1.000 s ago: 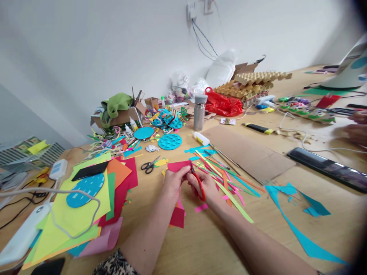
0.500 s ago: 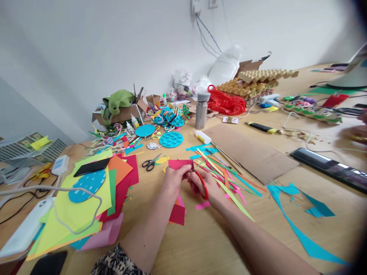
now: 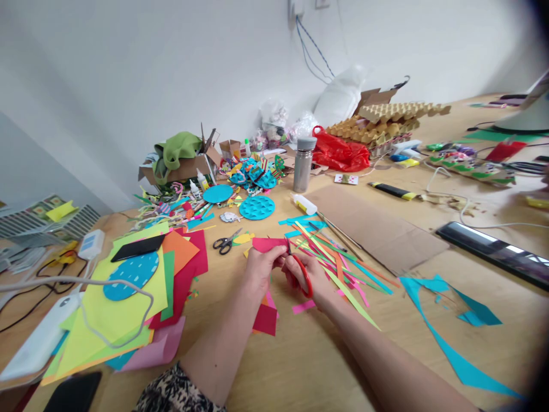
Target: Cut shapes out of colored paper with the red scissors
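Soft, even light fills my remote feed: glare streaks a glossy black case (image 3: 493, 253), shadow falls beside the right forearm (image 3: 380, 355), dark blur clips the right-hand corners.

In front of you, a plain whitish wall (image 3: 180, 68) rises behind the far edge of the wood-grain desk (image 3: 300, 366). Blue cables (image 3: 305, 46) hang from a white wall socket (image 3: 295, 8). Soft light falls over your desk; a greyer wall section (image 3: 30, 154) shows beyond its left edge.
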Demonstrator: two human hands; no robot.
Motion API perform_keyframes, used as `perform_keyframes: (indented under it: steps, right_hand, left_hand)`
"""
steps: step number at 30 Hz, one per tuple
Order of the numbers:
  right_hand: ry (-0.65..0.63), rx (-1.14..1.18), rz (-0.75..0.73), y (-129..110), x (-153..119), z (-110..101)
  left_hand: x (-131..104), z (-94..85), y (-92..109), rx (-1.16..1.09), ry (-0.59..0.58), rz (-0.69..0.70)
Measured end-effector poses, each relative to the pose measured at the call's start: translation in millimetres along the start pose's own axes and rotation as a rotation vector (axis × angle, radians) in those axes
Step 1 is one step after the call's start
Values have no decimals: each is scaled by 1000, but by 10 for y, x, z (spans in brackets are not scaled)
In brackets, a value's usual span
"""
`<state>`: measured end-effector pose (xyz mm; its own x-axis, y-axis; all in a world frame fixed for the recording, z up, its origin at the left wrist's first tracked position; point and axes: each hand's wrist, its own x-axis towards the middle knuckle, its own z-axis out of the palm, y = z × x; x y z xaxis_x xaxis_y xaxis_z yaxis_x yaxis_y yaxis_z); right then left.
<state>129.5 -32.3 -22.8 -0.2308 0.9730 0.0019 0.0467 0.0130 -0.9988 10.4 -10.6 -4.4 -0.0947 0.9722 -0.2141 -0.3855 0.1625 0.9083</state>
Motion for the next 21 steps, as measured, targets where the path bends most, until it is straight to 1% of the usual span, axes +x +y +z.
perform_keyframes:
  steps: [11, 21]
  right_hand:
    - [15, -1, 45, -47, -6, 1]
    - [31, 16, 64, -21, 1, 2]
  left_hand:
    - [-4, -2, 23, -4, 6, -25]
    - [-14, -4, 16, 7, 20, -15]
